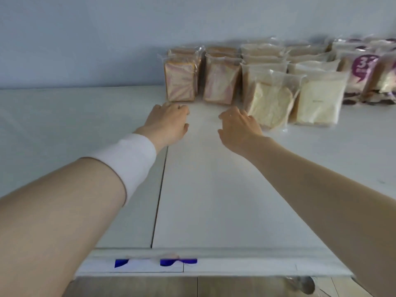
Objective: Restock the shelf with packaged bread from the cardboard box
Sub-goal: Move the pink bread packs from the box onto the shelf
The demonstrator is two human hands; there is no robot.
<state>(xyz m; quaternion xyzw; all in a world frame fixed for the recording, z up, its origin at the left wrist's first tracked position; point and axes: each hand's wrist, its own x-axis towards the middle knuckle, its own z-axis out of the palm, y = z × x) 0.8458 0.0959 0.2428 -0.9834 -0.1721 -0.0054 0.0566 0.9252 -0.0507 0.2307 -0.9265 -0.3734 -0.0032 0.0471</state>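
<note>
On the flat white shelf board, toward the pale back wall: rows of packaged bread. At left, two clear-plastic packs of pink-swirled sliced loaf, upright, side by side. Just right of these, rows of pale white sliced bread in clear bags, one front bag leaning. Farthest right, bread bags with a purple round label.

In front of the swirled packs, the left hand: released, fingers loosely bent, grasping nothing, knuckles near the foot of the leftmost pack; contact impossible to tell. Round that forearm, a white fabric band. Opposite, the right hand, likewise slack and empty, fingers spread, just beside the leaning white-bread bag.

Along the shelf's front edge, a pale label strip with blue marks.
</note>
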